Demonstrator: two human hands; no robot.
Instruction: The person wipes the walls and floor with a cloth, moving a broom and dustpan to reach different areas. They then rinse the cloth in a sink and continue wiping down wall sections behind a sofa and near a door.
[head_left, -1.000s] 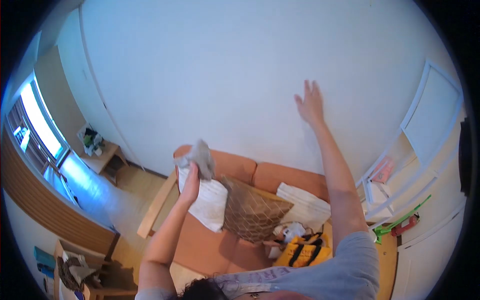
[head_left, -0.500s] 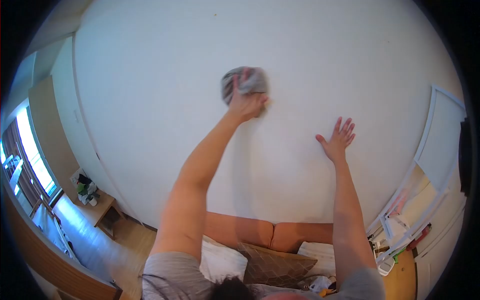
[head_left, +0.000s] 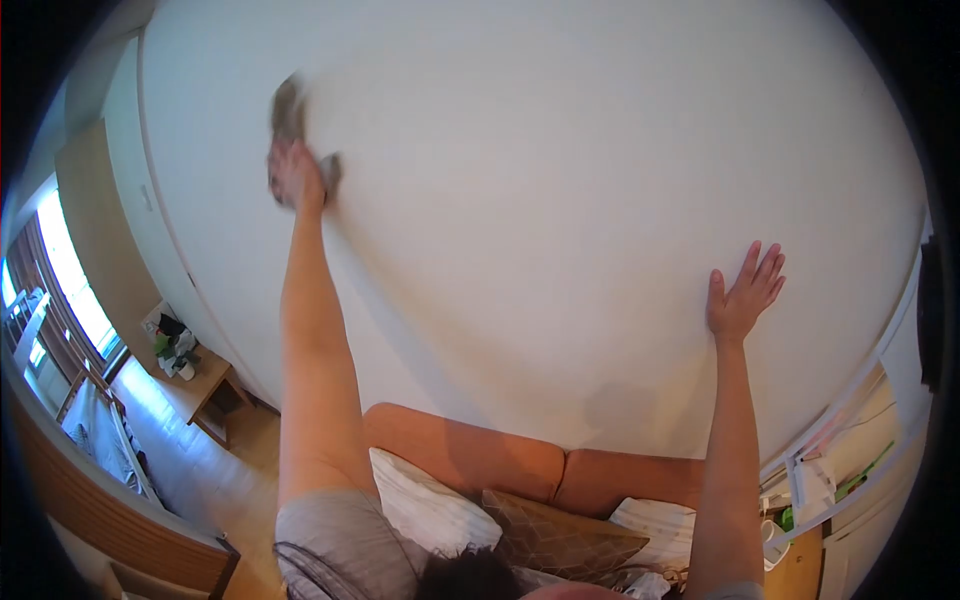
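Up at the upper left of the white wall [head_left: 520, 230], my left hand [head_left: 297, 175] presses a grey cloth [head_left: 289, 108] against the surface. The cloth is blurred and sticks out above the fingers and to their right. My left arm is stretched almost straight. On the right part of the wall my right hand [head_left: 745, 297] lies flat with its fingers spread, holding nothing.
Below the wall stands an orange-brown sofa [head_left: 470, 450] with a white cushion [head_left: 430, 505] and a brown patterned cushion [head_left: 560, 535]. A low wooden table [head_left: 205, 385] with a plant [head_left: 180, 352] is at the left. A white frame [head_left: 880, 460] is at the right.
My left hand has swept the cloth from the middle of the wall to the upper left. My right hand appears farther right, still spread on the wall. The view has shifted slightly.
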